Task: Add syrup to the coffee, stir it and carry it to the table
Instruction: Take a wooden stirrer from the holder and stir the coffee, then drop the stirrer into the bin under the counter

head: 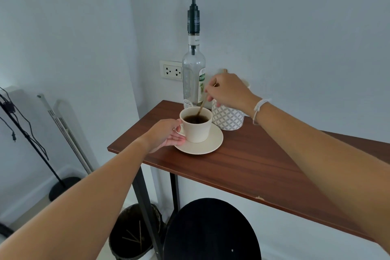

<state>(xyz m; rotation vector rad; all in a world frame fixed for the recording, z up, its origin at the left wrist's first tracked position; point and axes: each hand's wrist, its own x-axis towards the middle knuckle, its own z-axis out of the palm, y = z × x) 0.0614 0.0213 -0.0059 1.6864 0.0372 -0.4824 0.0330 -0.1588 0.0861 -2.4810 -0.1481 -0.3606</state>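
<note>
Near the worktop [242, 160] corner, the cup [196, 125] sits on its saucer [211, 143], left hand [166, 135] fingers gripping its handle, right hand [228, 88] fingers pinching the stirrer [201, 106]; brisk stirring could slop coffee over the rim

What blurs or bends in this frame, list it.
Head view: wide-angle lens bows the wooden table edge and stretches both forearms; right hand and the stir stick are slightly motion-soft; left hand on the cup reads sharper; light is flat, shadows faint.

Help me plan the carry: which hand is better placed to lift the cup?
Left. The left hand already holds the cup at its handle; the right hand is busy holding the stir stick in the coffee.
</note>
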